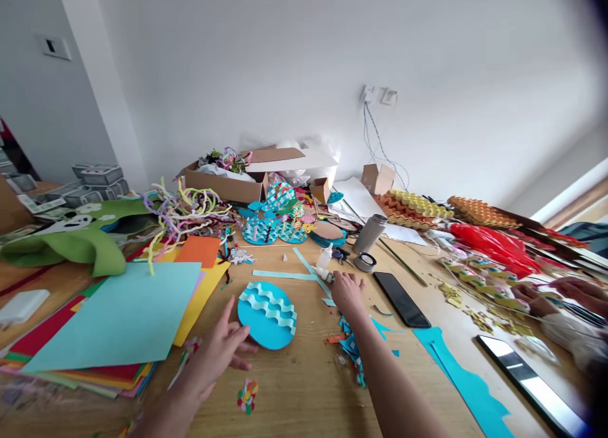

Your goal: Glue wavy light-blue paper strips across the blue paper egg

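Note:
My left hand (219, 346) is open, its fingers spread, beside the left edge of a blue paper oval (268, 333). Two wavy light-blue paper strips (270, 302) stand across the oval's upper part. My right hand (348, 294) is closed around a small glue bottle (323, 274) lying on its side, its nozzle toward the left; the fingers partly hide it. Just behind stands a white squeeze bottle (325, 258). Flat light-blue paper strips (280, 275) lie between the oval and the bottles. Blue paper scraps (350, 346) are under my right forearm.
Coloured paper sheets (114, 318) are stacked at left, near pipe cleaners (190, 204). A metal flask (370, 233), tape roll (365, 261) and black phone (401, 300) are at right. Another person's hands (536, 299) work at far right. Decorated blue pieces (275, 216) sit behind.

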{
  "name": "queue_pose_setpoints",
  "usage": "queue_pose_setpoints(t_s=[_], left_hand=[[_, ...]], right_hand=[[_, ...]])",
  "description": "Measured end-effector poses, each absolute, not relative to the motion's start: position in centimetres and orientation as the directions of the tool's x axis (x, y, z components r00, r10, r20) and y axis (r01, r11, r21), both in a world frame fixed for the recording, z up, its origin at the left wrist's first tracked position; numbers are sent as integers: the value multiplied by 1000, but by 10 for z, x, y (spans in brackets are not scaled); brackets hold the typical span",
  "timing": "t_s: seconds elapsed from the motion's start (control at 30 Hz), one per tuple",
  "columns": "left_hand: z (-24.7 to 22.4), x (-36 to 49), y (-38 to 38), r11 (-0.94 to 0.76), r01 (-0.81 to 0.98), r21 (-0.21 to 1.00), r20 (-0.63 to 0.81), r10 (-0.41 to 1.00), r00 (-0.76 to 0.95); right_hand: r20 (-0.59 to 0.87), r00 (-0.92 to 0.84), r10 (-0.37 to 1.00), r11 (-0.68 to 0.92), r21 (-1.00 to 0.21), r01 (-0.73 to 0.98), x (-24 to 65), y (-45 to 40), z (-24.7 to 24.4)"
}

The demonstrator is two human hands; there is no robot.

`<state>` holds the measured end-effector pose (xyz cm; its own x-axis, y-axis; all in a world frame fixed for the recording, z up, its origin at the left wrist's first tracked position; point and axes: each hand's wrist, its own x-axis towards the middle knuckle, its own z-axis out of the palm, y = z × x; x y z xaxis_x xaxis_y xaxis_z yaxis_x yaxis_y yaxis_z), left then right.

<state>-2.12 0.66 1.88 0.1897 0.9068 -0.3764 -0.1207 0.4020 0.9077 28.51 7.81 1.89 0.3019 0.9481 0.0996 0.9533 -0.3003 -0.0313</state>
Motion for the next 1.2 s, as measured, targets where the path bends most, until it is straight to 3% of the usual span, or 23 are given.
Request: queue_pose_setpoints(t_s=[0.1, 0.23, 0.33, 0.37, 0.4, 0.47, 0.57, 0.7, 1.07, 1.2], left_hand=[[18, -20, 6, 289, 154, 945, -317, 924, 215], [14, -20, 4, 42, 413, 910, -124, 977, 174], [16, -21, 1, -61, 554, 830, -24, 989, 145], [17, -21, 0, -85, 592, 802, -6, 989, 150], [18, -21, 0, -115, 623, 774, 12, 986, 168], [21, -20, -1, -207, 661, 722, 52, 968, 246], [24, -19, -1, -376, 669, 641, 97, 905, 415], [23, -17, -3, -505, 657, 560, 71, 819, 570], [16, -9, -15, -635, 642, 430, 91, 737, 669], [17, -9, -13, -643, 622, 447, 170, 743, 647]], right_hand=[[149, 306, 940, -293, -105, 950, 281, 75, 20], [221, 293, 930, -236, -252, 939, 276, 61, 34], [213, 265, 940, -142, -463, 875, 271, 47, 45], [184, 261, 948, -51, -719, 693, 269, 42, 48], [145, 235, 961, 25, -894, 448, 266, 37, 50], [69, 242, 968, 58, -997, 51, 258, 26, 51], [5, 230, 973, 65, -965, -254, 245, 14, 49], [-76, 211, 975, 24, -900, -435, 238, 5, 46], [-215, 272, 938, -49, -859, -510, 225, 0, 31], [-222, 242, 944, -74, -861, -503, 223, -1, 25]])
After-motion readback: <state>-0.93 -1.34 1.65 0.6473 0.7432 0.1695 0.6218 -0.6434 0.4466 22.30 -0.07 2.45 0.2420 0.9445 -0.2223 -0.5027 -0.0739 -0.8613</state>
